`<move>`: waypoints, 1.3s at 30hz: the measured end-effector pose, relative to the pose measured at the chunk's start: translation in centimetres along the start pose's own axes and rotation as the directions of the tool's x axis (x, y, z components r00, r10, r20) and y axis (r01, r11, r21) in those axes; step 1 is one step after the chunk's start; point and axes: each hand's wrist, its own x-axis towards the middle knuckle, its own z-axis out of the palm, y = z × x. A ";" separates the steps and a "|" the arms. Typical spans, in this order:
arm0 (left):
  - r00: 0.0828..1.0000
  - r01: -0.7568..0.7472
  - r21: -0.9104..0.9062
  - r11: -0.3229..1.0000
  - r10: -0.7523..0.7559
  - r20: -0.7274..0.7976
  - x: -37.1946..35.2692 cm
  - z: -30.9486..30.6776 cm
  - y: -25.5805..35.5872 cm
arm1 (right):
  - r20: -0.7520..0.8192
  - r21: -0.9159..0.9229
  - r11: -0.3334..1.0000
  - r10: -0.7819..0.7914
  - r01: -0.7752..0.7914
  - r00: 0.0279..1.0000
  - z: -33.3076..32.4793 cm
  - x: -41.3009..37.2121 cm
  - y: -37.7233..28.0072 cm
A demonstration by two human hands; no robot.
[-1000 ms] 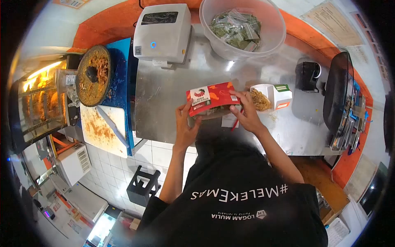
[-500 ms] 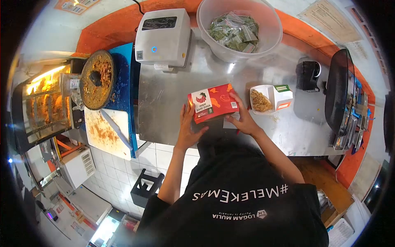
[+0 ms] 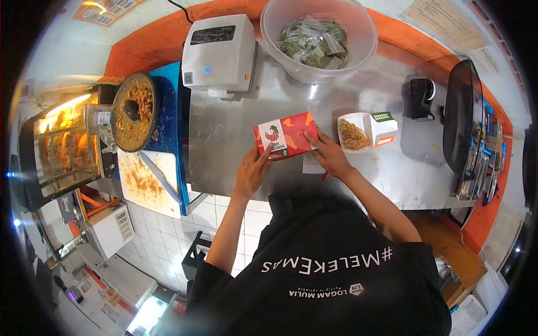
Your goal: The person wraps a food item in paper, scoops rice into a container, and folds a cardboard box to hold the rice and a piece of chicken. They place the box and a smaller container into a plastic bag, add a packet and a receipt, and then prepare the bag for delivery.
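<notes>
A closed red cardboard food box [image 3: 297,131] with a white printed panel is held just above the steel table between my two hands. My left hand [image 3: 251,173] grips its near left corner, fingers over the printed top. On the right end, my right hand [image 3: 332,158] has its fingers on the top edge and its thumb at the near side. Partly under that hand lies a small white paper slip [image 3: 311,164]. Just to the right stands an open white carton [image 3: 383,133] with brown crispy crumbs [image 3: 353,134] in it.
Behind are a white label printer [image 3: 216,61] and a clear tub [image 3: 274,53] of bagged green leaves. Leftward sit a stone mortar [image 3: 116,120], a cutting board [image 3: 131,187] and a knife [image 3: 159,178]. A black dispenser [image 3: 418,103] and a dark-lidded container [image 3: 460,115] stand at right.
The red box has turned slightly and tilted. My left fingers have moved from its left side onto the printed top, and my right hand has bent closer round the right end.
</notes>
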 end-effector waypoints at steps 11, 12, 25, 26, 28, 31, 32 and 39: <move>0.927 -0.212 0.020 0.977 0.208 -0.312 4.2 -2.8 -1.0 | -0.110 -0.139 0.989 0.035 -0.051 0.993 0.3 -0.3 -1.6; 0.900 -0.121 -0.026 0.992 0.098 -0.424 5.8 -3.8 -2.0 | -0.132 -0.186 0.982 0.016 -0.041 0.991 -0.5 -0.2 -2.7; 0.780 -0.113 -0.813 0.571 -0.456 -0.428 9.9 -6.3 -11.1 | -0.041 0.610 0.768 0.279 -0.197 0.959 5.2 18.2 -8.5; 0.782 0.063 -0.827 0.559 -0.542 -0.307 9.1 -7.2 -10.9 | 0.033 0.660 0.699 0.339 -0.275 0.940 6.1 19.8 -8.6; 0.767 0.114 -0.790 0.602 -0.559 -0.315 8.5 -7.5 -11.1 | 0.208 0.785 0.465 0.423 -0.409 0.882 7.7 22.6 -8.5; 0.767 0.147 -0.772 0.618 -0.564 -0.306 9.0 -8.1 -10.6 | 0.303 0.863 0.223 0.491 -0.454 0.817 9.4 25.2 -8.1; 0.770 0.163 -0.770 0.616 -0.568 -0.292 9.0 -8.4 -10.3 | 0.315 0.875 0.171 0.510 -0.453 0.801 10.0 25.8 -7.9; 0.758 0.220 -0.075 0.973 -0.219 -0.614 10.0 -11.1 -7.5 | 0.313 0.903 0.121 0.476 -0.413 0.822 11.1 27.2 -7.2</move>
